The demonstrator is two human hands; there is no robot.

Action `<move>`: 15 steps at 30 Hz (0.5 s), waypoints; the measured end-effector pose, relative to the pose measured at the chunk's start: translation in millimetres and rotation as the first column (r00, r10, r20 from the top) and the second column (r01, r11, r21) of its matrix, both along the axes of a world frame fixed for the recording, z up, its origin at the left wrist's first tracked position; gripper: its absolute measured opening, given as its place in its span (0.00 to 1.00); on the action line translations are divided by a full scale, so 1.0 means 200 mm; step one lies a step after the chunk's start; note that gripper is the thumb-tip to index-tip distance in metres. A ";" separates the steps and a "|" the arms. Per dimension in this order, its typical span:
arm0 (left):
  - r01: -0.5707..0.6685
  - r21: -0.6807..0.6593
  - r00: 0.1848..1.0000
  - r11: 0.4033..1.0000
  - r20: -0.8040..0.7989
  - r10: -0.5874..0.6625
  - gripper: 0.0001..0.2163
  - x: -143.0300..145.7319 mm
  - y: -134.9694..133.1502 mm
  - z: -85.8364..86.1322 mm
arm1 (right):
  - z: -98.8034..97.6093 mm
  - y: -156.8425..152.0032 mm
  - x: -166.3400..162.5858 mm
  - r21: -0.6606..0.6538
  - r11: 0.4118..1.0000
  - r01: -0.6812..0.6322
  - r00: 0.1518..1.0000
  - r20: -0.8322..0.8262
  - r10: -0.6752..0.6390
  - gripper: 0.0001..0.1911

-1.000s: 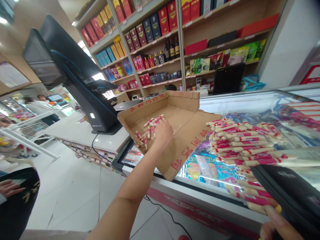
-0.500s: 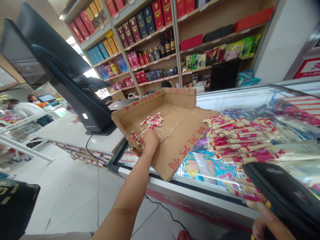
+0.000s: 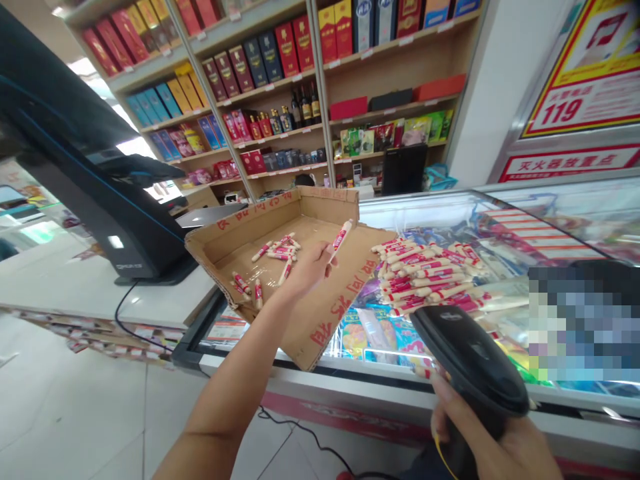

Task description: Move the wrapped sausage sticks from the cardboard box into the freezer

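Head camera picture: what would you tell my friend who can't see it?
The left hand holds one red-and-white sausage stick above a cardboard tray of loose sticks; the right hand grips a black scanner by a glass freezer.

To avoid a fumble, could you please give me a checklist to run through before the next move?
1. Left hand grip on the sausage stick: ok, pinched by its lower end above the cardboard box.
2. Right hand grip on the scanner: ok, fingers wrapped round its handle.
3. Scanner's window facing the stick: cannot tell.
4. Stick's barcode readable: cannot tell, too small.
5. Pile of sticks on the freezer lid apart from both hands: ok.
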State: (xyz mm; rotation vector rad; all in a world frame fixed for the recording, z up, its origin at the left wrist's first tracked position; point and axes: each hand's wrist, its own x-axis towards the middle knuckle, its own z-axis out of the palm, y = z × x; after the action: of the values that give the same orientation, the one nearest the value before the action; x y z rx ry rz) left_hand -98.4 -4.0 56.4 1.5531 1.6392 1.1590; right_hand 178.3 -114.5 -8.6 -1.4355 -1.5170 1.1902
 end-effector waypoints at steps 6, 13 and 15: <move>0.434 -0.052 0.691 0.899 0.660 -0.295 0.11 0.23 0.01 0.05 | 0.08 -0.06 -0.07 0.021 0.994 0.104 0.990 -0.093 -0.102 0.27; 0.597 -0.075 0.603 0.799 0.699 -0.385 0.18 0.26 0.07 -0.16 | -0.01 -0.07 -0.07 -0.025 0.987 0.156 0.974 -0.165 -0.158 0.25; 0.626 -0.089 0.605 0.775 0.683 -0.410 0.20 0.24 0.08 -0.19 | -0.04 -0.07 -0.06 -0.044 0.983 0.177 0.965 -0.191 -0.182 0.24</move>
State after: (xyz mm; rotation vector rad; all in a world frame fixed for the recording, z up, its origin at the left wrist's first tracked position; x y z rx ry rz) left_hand -50.8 12.0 18.0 1.1241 0.7665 0.8764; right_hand 165.8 -128.2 -15.7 -1.3976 -1.2166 1.2046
